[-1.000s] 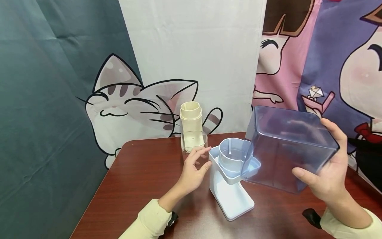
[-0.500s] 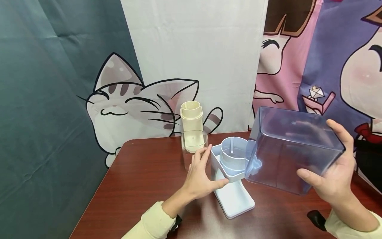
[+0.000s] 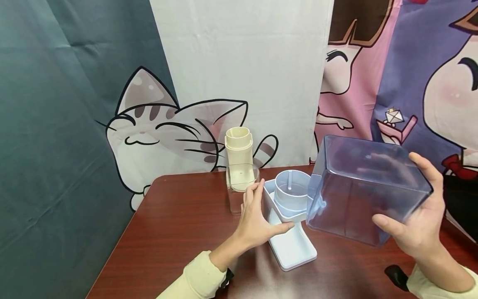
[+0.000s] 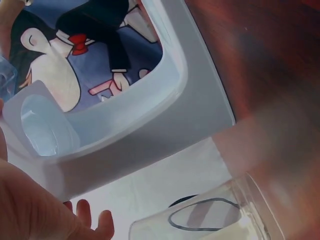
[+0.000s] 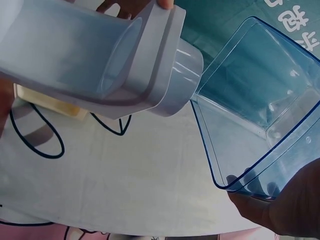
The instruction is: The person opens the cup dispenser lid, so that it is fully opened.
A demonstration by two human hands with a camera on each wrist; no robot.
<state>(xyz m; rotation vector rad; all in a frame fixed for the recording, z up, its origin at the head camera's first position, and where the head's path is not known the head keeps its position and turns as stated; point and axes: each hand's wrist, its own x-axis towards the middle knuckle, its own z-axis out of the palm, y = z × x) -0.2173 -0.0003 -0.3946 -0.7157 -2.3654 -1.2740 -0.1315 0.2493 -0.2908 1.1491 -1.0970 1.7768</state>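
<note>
A light-blue dispenser stand (image 3: pixel 295 245) with a round collar (image 3: pixel 293 191) on its top stands at the middle of the table. My left hand (image 3: pixel 255 222) holds its upper part at the left, with the thumb along the front and the fingers along the side. In the right wrist view the thumb tip lies at the rim. To the right, my right hand (image 3: pixel 422 216) grips a see-through blue plastic container (image 3: pixel 369 191) by its far end, thumb in front. The container is tilted on its side, raised above the table, its open end toward the stand. In the right wrist view its hollow inside (image 5: pixel 260 120) shows.
Behind the left hand stands a cream dispenser (image 3: pixel 239 153) with a clear cup-like container (image 3: pixel 236 201) before it. A dark-red wooden table (image 3: pixel 179 232) carries everything. A cartoon-printed curtain (image 3: pixel 242 62) hangs behind.
My left hand has moved right and taken hold of the stand's upper part, its thumb now on the front. The right hand has shifted the blue container slightly right, away from the stand.
</note>
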